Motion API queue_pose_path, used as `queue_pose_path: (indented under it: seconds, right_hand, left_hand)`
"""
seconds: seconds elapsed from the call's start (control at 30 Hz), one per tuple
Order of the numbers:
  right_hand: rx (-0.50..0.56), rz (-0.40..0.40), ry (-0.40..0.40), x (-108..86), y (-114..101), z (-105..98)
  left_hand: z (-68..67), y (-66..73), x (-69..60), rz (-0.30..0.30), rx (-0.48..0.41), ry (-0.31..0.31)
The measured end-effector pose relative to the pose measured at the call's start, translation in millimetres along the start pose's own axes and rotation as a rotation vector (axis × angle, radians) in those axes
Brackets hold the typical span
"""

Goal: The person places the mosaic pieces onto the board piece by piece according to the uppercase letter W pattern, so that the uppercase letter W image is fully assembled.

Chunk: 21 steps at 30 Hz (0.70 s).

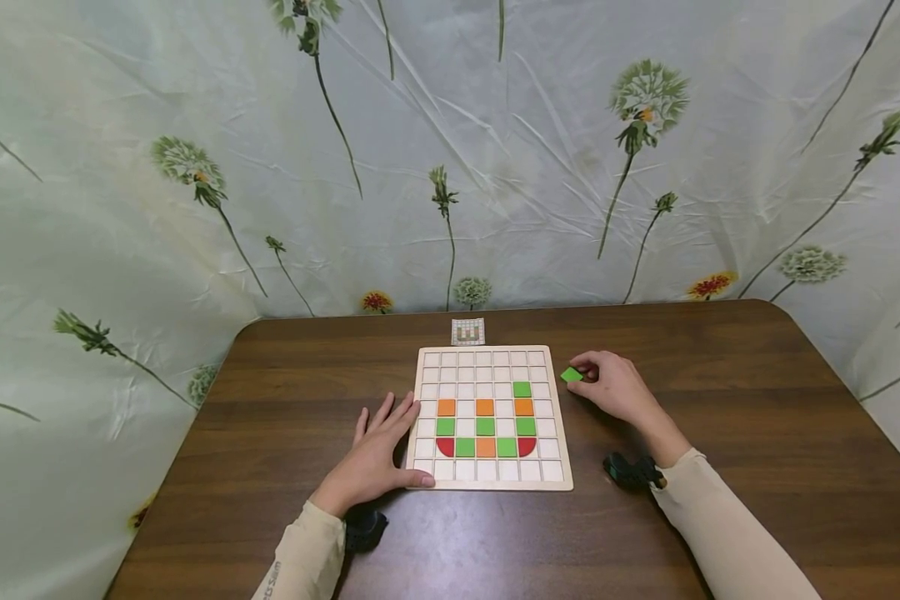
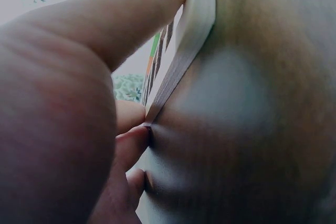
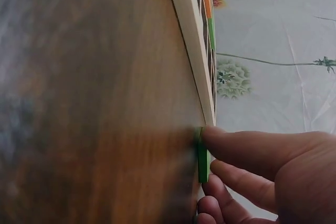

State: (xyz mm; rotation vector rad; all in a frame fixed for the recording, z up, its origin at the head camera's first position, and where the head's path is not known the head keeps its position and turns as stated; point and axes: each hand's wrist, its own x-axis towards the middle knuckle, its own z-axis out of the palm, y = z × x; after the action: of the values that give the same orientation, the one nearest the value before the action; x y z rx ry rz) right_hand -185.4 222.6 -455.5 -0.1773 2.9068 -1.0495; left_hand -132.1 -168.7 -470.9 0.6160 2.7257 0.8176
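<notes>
A square wooden grid board [image 1: 495,486] lies on the table with green, orange and red tiles in several cells. Two red tiles with a rounded corner, such as the left one [image 1: 445,447], end the lowest filled row. A green tile [image 1: 522,389] tops the right column, above an orange one [image 1: 523,407]. My left hand [image 1: 371,458] rests at the board's left edge, fingers spread, thumb on the near left corner. Right of the board, my right hand [image 1: 618,387] pinches a loose green square tile [image 3: 203,161] between thumb and fingers, at the tabletop.
A small pattern card [image 1: 468,332] lies behind the board, near the table's back edge. The brown wooden table [image 1: 720,400] meets a pale floral curtain [image 1: 540,208] at the back. Dark wrist devices [image 1: 633,472] sit on both wrists.
</notes>
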Motion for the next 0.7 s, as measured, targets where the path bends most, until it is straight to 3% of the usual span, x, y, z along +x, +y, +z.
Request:
queue_pose_path:
  seconds: [0.3, 0.7]
  right_hand:
    - [-0.016, 0.011, -0.022, 1.7, -0.5, -0.2]
    - [-0.028, -0.005, 0.017, 1.2, 0.7, -0.5]
  left_hand:
    - [-0.4, 1.2, 0.5, -0.005, -0.005, -0.001]
    - [-0.6, 0.0, 0.3, -0.012, 0.001, -0.012]
